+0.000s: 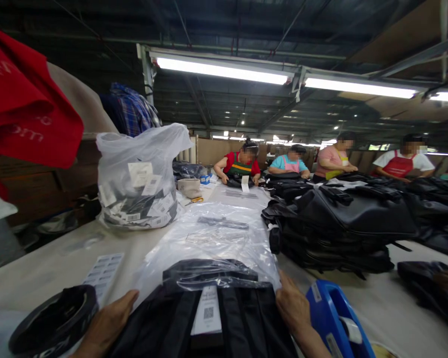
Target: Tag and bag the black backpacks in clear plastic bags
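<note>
A black bag with a white hang tag lies in front of me, its top end inside a clear plastic bag. At the plastic bag's left edge, beside the black bag, my left hand is closed on the plastic. My right hand pinches the opposite edge of the plastic at the black bag's right side. Some fingertips of both hands are hidden under the plastic and black fabric.
On the left stand a translucent sack of tags, a black ring-shaped item and a label sheet. To the right are a blue plastic container and stacked black bags. Several co-workers work beyond.
</note>
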`<state>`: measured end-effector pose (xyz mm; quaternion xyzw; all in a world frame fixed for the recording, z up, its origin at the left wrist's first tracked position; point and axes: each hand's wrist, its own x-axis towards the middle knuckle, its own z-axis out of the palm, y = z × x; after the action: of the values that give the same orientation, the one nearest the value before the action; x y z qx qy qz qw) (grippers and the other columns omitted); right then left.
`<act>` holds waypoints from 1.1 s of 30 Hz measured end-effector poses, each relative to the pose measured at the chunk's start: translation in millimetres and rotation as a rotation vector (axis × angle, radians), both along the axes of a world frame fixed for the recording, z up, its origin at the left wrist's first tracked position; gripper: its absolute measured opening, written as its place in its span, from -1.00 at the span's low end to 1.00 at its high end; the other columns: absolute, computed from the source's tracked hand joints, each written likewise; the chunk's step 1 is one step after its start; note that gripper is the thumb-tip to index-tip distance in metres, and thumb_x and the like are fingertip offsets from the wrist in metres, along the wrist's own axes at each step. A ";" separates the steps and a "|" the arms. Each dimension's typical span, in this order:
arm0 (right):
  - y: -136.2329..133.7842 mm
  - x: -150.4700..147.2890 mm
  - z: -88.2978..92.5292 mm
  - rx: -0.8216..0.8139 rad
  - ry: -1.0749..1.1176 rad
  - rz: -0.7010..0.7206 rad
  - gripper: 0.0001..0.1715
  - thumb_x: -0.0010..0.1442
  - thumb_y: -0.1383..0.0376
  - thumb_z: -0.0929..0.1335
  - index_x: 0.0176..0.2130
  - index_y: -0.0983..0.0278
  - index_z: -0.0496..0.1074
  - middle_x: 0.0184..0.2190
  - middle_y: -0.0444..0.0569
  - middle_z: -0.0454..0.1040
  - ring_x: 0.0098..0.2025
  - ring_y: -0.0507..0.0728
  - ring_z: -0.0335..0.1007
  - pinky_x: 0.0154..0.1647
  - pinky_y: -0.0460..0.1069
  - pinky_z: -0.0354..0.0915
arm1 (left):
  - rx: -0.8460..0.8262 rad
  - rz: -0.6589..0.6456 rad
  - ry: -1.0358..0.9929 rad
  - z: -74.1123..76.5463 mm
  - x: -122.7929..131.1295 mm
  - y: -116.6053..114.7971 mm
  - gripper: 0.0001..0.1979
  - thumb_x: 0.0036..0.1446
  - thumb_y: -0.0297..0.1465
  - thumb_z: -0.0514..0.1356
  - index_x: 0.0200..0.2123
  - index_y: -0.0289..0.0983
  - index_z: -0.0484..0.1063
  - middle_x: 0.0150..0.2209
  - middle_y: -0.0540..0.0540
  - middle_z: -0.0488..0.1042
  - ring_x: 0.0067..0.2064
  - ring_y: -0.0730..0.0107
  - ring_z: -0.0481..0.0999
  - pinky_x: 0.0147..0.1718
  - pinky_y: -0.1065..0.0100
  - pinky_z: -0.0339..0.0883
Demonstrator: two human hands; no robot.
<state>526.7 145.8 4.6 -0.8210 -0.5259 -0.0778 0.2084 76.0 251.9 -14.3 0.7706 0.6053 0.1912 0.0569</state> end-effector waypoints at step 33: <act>22.3 12.7 -17.6 0.141 0.992 -0.160 -0.77 0.20 0.19 0.17 -0.32 0.26 0.30 -0.54 -0.09 0.39 -0.61 0.06 0.32 -0.58 -0.07 0.21 | -0.457 0.322 -0.679 7.9 26.3 20.7 -0.75 0.06 -0.29 0.00 -0.61 -0.23 0.24 -0.70 0.00 0.27 -0.60 0.30 0.39 -0.59 0.40 0.23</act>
<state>539.5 168.1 -12.9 -0.7806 -0.2927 0.2707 0.4813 102.3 272.6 -6.4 0.5275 0.6913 0.3013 0.3912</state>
